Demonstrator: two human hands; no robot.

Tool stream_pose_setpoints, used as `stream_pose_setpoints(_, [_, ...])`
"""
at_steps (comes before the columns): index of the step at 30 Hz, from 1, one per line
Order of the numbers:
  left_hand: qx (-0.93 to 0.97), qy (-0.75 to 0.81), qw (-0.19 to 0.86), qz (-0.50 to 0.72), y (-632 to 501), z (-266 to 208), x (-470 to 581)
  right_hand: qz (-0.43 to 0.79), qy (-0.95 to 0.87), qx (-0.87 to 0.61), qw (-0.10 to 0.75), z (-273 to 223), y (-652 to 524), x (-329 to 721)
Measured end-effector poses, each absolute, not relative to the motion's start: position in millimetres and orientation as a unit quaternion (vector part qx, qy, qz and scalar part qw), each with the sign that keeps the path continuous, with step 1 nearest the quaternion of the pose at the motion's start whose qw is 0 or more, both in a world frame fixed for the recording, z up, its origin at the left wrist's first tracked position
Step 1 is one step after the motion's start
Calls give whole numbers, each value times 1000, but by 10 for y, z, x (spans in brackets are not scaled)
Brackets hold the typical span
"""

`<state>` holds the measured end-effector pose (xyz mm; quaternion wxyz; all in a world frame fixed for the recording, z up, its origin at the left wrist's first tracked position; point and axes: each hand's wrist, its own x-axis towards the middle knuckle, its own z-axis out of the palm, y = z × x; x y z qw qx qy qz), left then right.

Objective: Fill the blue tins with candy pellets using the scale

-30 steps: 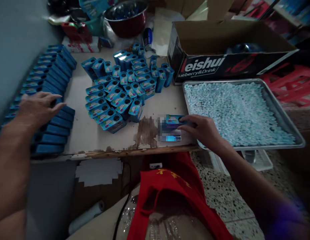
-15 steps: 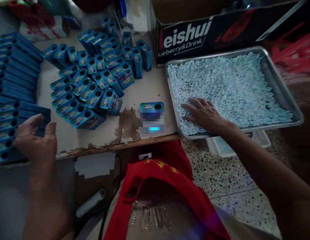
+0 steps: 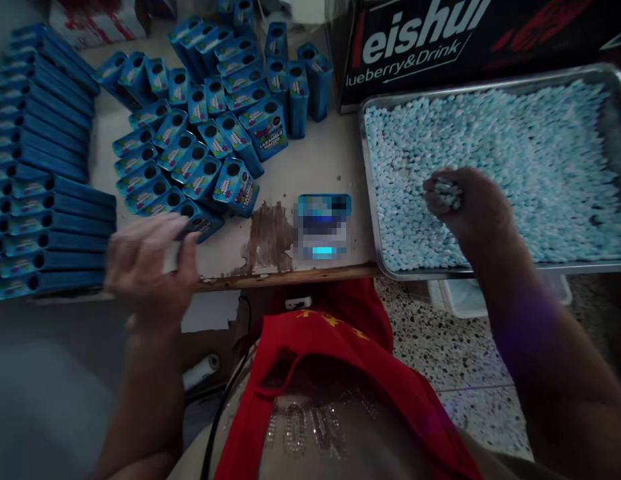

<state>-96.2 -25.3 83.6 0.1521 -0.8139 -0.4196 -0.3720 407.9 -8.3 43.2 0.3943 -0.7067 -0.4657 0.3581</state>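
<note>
Handful scooped! Right hand (image 3: 483,203) now clutches candies (image 3: 447,192), centre right; left hand (image 3: 153,263), fingers parted, beside a box (image 3: 207,225).

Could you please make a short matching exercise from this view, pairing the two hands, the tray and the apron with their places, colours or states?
1. Right hand
2. Left hand
3. Metal tray
4. Apron

A. Near the blue boxes
B. Red
C. Closed around a clump of pale blue pieces
D. Spread with loose pale blue pieces

Pairs: 1-C, 2-A, 3-D, 4-B
</note>
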Motion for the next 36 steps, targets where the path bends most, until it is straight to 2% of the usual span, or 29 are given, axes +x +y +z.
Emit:
stream_pose_setpoints(2, [-831,-402,103,-371,-225,740,-600,419,-394,-699,425,524,-71,4053])
stream_pose_setpoints(5, [-817,-454,-29,-354,-187,579,-162,489,-289,-701,430,643,-68,3960])
stream_pose_setpoints(8, [-784,-482,-176,-349,-133,427,109,484,-267,-700,452,645,-105,3829])
stream_pose_setpoints(10, [-779,-477,-224,-341,-87,347,206,436,-308,-694,482,585,-153,3757])
stream_pose_setpoints(12, [-786,-471,-231,-327,-49,292,252,368,-400,-703,460,511,-205,3731])
stream_pose_setpoints(16, [-798,-457,-219,-326,-38,245,242,243,-574,-719,309,424,-245,3823])
stream_pose_setpoints(19, [-801,-456,-200,-333,-54,252,158,208,-581,-725,306,432,-204,3921])
stream_pose_setpoints(22, [-798,-459,-176,-348,-42,281,28,277,-498,-722,393,474,-130,3961])
stream_pose_setpoints(26, [-787,-460,-171,-373,3,298,-138,487,-322,-661,471,537,12,3936])
stream_pose_setpoints(30, [-780,-466,-168,-383,-9,240,-241,593,-201,-624,466,598,151,3875])
stream_pose_setpoints(36, [-766,-482,-189,-382,-120,113,-391,591,-345,-620,384,799,160,3699])
